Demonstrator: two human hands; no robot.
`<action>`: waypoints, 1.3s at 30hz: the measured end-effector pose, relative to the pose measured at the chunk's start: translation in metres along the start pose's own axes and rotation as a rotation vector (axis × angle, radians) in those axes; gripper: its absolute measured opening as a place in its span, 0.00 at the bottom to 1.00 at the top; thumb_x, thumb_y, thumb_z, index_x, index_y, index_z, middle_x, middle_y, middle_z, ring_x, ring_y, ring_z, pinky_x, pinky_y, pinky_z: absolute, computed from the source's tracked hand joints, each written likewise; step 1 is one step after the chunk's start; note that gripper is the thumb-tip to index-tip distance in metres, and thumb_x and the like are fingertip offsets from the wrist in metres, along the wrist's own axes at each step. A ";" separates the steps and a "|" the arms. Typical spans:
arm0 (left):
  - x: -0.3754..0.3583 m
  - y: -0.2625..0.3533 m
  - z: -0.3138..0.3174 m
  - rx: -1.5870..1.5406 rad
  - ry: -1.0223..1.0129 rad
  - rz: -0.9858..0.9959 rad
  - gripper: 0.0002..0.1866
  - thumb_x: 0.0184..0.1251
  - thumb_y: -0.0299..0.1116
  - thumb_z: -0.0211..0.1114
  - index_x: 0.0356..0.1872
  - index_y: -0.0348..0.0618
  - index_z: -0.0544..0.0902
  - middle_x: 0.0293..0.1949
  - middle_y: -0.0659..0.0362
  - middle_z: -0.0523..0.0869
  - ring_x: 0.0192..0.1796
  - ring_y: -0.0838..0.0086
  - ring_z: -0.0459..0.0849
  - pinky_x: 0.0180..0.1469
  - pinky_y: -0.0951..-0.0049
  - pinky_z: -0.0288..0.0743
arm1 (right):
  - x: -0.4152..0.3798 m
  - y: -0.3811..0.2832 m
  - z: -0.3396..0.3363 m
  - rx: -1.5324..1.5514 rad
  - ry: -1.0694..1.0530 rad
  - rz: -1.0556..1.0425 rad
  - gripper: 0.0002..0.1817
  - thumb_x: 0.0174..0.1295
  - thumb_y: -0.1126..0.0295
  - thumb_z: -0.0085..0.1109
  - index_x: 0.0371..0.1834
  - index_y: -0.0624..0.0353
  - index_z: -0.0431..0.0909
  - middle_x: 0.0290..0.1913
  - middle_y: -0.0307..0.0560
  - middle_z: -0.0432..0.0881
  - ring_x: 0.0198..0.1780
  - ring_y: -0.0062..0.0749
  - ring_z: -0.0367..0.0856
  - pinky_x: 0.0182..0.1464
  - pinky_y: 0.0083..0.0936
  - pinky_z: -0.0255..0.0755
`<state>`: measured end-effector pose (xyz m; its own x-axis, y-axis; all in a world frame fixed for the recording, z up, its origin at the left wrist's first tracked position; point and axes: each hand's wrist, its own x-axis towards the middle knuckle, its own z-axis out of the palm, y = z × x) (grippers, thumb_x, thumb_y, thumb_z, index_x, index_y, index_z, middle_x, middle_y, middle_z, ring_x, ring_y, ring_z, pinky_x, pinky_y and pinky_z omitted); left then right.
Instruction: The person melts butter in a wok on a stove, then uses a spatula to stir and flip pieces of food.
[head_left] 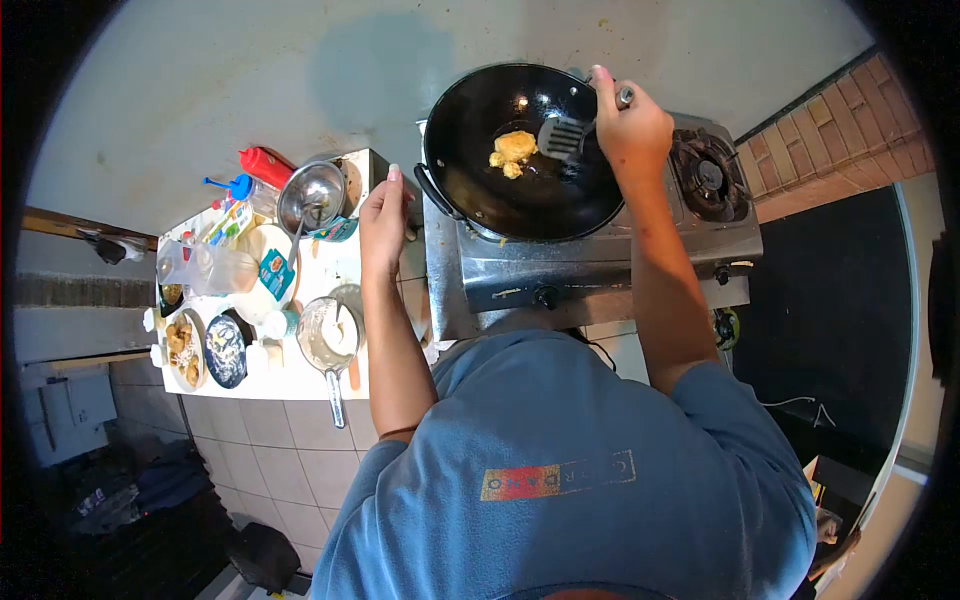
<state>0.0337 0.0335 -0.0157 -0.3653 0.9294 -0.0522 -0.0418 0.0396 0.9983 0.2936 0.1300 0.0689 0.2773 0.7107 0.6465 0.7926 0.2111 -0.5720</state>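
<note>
My right hand (pixel 634 125) is closed around the handle of a slotted metal spatula (pixel 563 138). The spatula's blade is inside a black wok (pixel 455 130), beside a golden lump of food (pixel 516 148) that lies on the wok's bottom. The wok stands on the left part of a steel gas stove (pixel 590 272). To the left of the wok's side handle (pixel 436 192), my left hand (pixel 385 218) is raised with its fingers close together. Whether anything is between those fingers is too small to tell.
A white table (pixel 260 385) at the left bears a metal bowl (pixel 311 192), a saucepan (pixel 328 333), a red bottle (pixel 264 168), a plate of fried food (pixel 185 350) and a dark dish with white powder (pixel 228 350). A bare burner (pixel 709 176) is at the right.
</note>
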 end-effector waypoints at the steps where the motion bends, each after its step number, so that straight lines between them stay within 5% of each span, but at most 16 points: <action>1: 0.000 -0.001 0.000 -0.018 0.003 -0.002 0.24 0.68 0.51 0.53 0.18 0.44 0.74 0.15 0.71 0.63 0.19 0.87 0.58 0.22 0.82 0.48 | 0.002 0.001 -0.002 -0.007 0.019 -0.005 0.25 0.57 0.46 0.57 0.16 0.57 0.75 0.14 0.52 0.73 0.21 0.53 0.74 0.24 0.39 0.67; 12: -0.005 0.001 0.001 0.047 0.029 -0.042 0.24 0.68 0.52 0.53 0.18 0.44 0.74 0.14 0.71 0.63 0.19 0.87 0.58 0.21 0.82 0.49 | 0.001 0.004 -0.016 -0.195 -0.042 -0.083 0.26 0.57 0.48 0.57 0.13 0.59 0.74 0.13 0.54 0.73 0.20 0.55 0.75 0.24 0.41 0.68; 27: -0.007 0.007 -0.002 0.067 0.038 -0.060 0.24 0.67 0.52 0.55 0.20 0.43 0.75 0.16 0.69 0.67 0.21 0.85 0.62 0.23 0.82 0.52 | 0.005 -0.010 -0.008 -0.087 -0.064 0.083 0.27 0.60 0.44 0.50 0.17 0.57 0.77 0.18 0.56 0.77 0.26 0.58 0.77 0.30 0.45 0.71; 39: -0.006 0.010 0.003 0.088 0.032 -0.031 0.25 0.68 0.52 0.53 0.19 0.42 0.76 0.15 0.70 0.65 0.19 0.86 0.61 0.21 0.82 0.53 | 0.005 0.004 0.000 -0.172 0.068 -0.129 0.23 0.60 0.53 0.54 0.13 0.58 0.74 0.14 0.56 0.74 0.21 0.58 0.74 0.24 0.44 0.69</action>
<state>0.0380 0.0296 -0.0051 -0.3949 0.9150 -0.0825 0.0279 0.1017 0.9944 0.2985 0.1347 0.0699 0.1987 0.6368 0.7450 0.9033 0.1759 -0.3913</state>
